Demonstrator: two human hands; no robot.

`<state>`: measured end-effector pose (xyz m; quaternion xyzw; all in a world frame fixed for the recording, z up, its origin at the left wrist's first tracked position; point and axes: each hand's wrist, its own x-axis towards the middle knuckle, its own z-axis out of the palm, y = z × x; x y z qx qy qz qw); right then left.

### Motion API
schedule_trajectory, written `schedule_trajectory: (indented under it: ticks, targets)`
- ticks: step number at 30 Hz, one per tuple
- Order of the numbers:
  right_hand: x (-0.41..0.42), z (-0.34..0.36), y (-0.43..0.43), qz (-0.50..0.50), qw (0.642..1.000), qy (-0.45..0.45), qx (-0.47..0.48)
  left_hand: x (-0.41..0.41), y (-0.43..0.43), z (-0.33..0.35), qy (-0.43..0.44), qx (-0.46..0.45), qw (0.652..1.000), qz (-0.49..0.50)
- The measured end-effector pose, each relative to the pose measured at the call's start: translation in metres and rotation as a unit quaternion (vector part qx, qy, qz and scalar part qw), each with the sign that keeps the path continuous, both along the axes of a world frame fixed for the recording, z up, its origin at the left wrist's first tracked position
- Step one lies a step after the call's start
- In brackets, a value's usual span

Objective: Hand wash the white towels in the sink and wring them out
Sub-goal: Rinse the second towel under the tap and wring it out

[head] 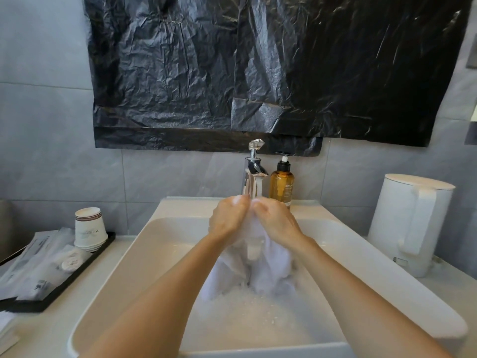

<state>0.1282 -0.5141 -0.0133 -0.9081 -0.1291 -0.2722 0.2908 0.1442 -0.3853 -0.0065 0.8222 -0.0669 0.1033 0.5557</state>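
Squeezing the white towel (260, 270) with the left grip (229, 218) and the right grip (276, 220), both clamped tight on its top end, side by side, right by the tap (254, 174). Hanging down into the sink (144, 254), bottom end in bubbly water. Behind the sink, a brown bottle (281, 184). On the desk (456, 288), paper cups (90, 228) on a black tray (64, 290) at the left, a white kettle (410, 220) at the right.
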Motion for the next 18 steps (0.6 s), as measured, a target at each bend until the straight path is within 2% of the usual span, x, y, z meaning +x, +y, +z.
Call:
schedule_trajectory:
  ticks: [3, 5, 6, 8, 10, 12, 14, 16, 18]
  targets:
    - [-0.002, -0.005, -0.01, 0.075, 0.983, 0.113, 0.126, -0.004, 0.002, 0.01, 0.045, -0.217, 0.974, -0.043]
    - [-0.005, -0.01, -0.014, 0.072, 0.968, 0.208, 0.121, -0.002, 0.01, 0.017, 0.073, -0.295, 0.952, -0.014]
    - [-0.004, -0.012, -0.015, 0.062, 0.964, 0.236, 0.109, 0.0, 0.014, 0.018, 0.074, -0.3, 0.951, 0.005]
    - [0.003, -0.012, -0.018, 0.051, 0.965, 0.236, 0.102, 0.007, 0.02, 0.016, 0.049, -0.29, 0.955, 0.043]
    - [0.004, -0.001, -0.02, 0.035, 0.967, 0.191, 0.167, 0.011, 0.021, 0.015, 0.024, -0.272, 0.96, 0.067]
    - [0.002, 0.014, -0.025, 0.024, 0.941, 0.123, 0.316, 0.013, 0.022, 0.012, -0.026, -0.152, 0.985, 0.073]
    - [0.0, 0.026, -0.025, 0.03, 0.902, 0.067, 0.425, 0.013, 0.02, 0.006, -0.073, -0.01, 0.995, 0.07]
    - [0.0, 0.03, -0.019, 0.058, 0.889, 0.067, 0.449, 0.011, 0.014, 0.003, -0.108, 0.043, 0.993, 0.035]
    - [0.002, 0.027, -0.008, 0.094, 0.889, 0.082, 0.44, 0.004, 0.004, 0.004, -0.134, 0.023, 0.989, -0.064]
